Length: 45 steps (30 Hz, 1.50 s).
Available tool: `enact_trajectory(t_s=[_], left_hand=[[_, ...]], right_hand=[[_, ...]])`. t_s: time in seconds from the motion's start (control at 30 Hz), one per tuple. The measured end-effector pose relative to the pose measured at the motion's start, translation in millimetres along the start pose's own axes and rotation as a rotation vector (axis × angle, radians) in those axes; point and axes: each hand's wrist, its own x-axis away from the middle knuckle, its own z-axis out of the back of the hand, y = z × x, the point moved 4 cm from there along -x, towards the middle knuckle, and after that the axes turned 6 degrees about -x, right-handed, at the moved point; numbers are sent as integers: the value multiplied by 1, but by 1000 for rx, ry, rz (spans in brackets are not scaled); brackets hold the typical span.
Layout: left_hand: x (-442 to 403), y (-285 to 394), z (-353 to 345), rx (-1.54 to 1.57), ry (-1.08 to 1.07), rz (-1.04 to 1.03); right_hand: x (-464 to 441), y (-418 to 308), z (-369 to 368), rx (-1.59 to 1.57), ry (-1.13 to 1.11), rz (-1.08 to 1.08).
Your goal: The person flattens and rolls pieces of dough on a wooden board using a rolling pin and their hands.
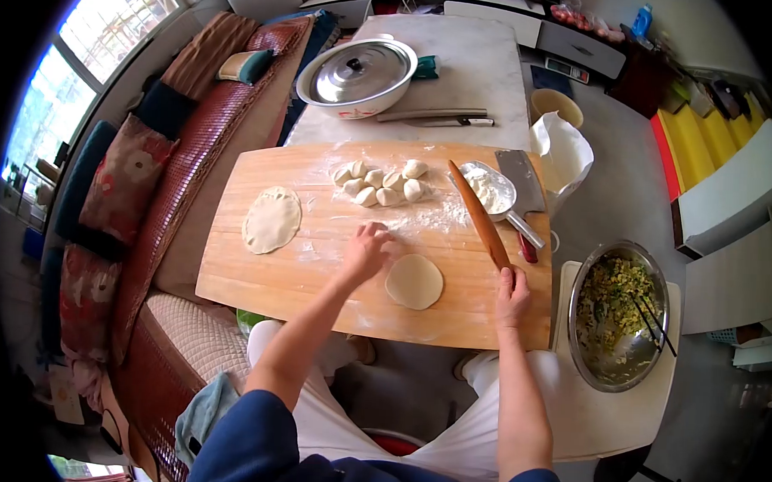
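My right hand (512, 296) is closed round the lower end of a tapered wooden rolling pin (476, 212), which slants up and left over the board. My left hand (371, 251) hovers at or just above the wooden board (238, 273), fingers loosely apart and slightly blurred, holding nothing I can see. Just right of it lies a round, flat dough wrapper (414, 282). Farther left is a larger flattened dough round (272, 220) with a crimped edge. Several small dough lumps (392, 181) sit in a cluster beyond my left hand.
A metal scoop of flour (490, 190) and a cleaver (521, 180) occupy the board's right corner. A steel bowl of chopped filling (617, 316) with chopsticks stands at right. Behind the board are a lidded basin (357, 74) and a knife (451, 121). A sofa (192, 138) runs along the left.
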Motion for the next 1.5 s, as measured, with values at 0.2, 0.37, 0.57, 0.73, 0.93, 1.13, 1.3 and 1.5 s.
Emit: enact_trajectory(t_s=[0.2,0.37,0.57,0.73,0.93,1.13,1.3,1.5], left_hand=[[11,44,-10,164,-139,221],[-11,47,-22,140,-468,266],[-36,-30,-23,497,-139,429],[-16,-95,-9,457,109,676],[11,-72,-26,255,103,520],[17,19,-27,495,-127,62],[17,67,-4,-145,15,25],[8,72,-34,-142,-146,20]], right_hand=[[0,-2,-3,34,-4,63],[-1,-4,-3,86,-7,63],[0,-3,-2,131,2,80],[-1,-4,-3,119,-4,44],[0,-5,-4,123,-13,40],[-1,-1,-3,144,-27,39],[-1,5,-5,164,2,65],[1,-9,-3,135,-16,42]])
